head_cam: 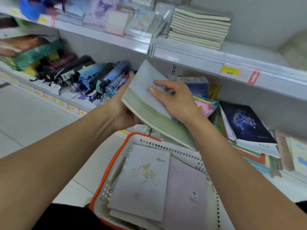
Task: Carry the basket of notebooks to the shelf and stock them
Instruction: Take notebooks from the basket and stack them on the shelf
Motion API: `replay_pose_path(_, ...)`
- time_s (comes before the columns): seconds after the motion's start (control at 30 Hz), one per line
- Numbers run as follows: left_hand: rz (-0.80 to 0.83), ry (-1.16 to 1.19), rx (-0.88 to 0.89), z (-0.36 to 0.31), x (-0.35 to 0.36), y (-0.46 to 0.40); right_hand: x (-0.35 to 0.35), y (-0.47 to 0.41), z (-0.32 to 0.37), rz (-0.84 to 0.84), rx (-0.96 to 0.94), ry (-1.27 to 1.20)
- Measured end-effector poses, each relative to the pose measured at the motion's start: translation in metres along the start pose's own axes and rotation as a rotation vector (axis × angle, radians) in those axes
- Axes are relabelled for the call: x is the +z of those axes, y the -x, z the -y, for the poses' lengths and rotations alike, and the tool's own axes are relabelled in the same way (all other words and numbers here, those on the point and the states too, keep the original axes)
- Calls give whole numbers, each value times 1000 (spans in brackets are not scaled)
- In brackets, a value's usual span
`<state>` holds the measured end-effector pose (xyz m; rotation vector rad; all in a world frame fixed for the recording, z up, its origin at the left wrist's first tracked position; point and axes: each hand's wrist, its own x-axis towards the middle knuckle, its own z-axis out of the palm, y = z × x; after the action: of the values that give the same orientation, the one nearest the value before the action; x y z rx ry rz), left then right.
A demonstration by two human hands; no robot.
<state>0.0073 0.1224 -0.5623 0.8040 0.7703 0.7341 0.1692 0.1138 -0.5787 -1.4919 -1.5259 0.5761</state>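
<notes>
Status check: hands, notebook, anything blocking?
Both hands, left and right, grip one notebook above basket. More notebooks inside. Lower shelf cluttered: constellation notebook.

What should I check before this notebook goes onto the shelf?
1. Hold on the notebook: ok, the left hand supports it from below and the right hand holds its top edge.
2. Notebook orientation: not ok, it is tilted, not flat.
3. Landing spot: cannot tell, the lower shelf by the constellation notebook is crowded.
4. Basket within reach: ok, directly below the arms.
5. Stock remaining: ok, more notebooks lie in the basket.
6. Stack of notebooks on the upper shelf: ok, stands even.
</notes>
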Motion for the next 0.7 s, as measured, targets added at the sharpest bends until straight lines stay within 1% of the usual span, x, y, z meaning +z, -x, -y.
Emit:
replay_pose_path(0.03, 20, 16, 0, -1, -1, 3, 5, 1, -3, -17, -53, 23)
replay_pose_path(0.1, 79, -76, -8, -7, -1, 10, 11, 6, -7, 14, -99, -6)
replay_pose_path(0.13, 70, -154, -11, -9, -3, 12, 12, 9, -9, 25, -95, -18)
replay_pose_path(0.17, 39, -224, -19, -10, -7, 12, 12, 13, -12, 9, -46, -42)
replay_pose_path(0.2, 17, -259, -23, -9, -12, 11, 10, 17, -20, -34, 48, -148)
replay_pose_path(0.23, -2, -275, -21, -8, -16, 9, 6, 21, -29, -68, 192, -349)
replay_pose_path(0.27, -6, -290, -25, -7, -19, 8, 2, 25, -38, -50, 360, -636)
replay_pose_path(0.3, -9, -317, -28, -7, -21, 7, -1, 31, -50, 35, 504, -884)
replay_pose_path(0.33, -5, -356, -38, -6, -24, 7, -3, 37, -63, 95, 583, -1032)
replay_pose_path(0.37, -5, -418, -54, -6, -26, 6, -6, 44, -74, 117, 585, -1062)
replay_pose_path(0.43, -20, -630, -43, -7, -27, 4, -7, 60, -88, 46, 491, -933)
replay_pose_path(0.47, -65, -745, -1, -7, -27, 2, -6, 68, -92, -1, 423, -833)
replay_pose_path(0.53, -212, -850, 109, -6, -24, -3, -3, 81, -96, -84, 310, -643)
replay_pose_path(0.57, -262, -840, 148, -5, -23, -5, -1, 85, -95, -124, 266, -587)
replay_pose_path(0.63, -279, -747, 167, -5, -24, -12, -1, 88, -94, -179, 200, -506)
replay_pose_path(0.7, -268, -691, 144, -5, -25, -13, -4, 90, -96, -158, 164, -442)
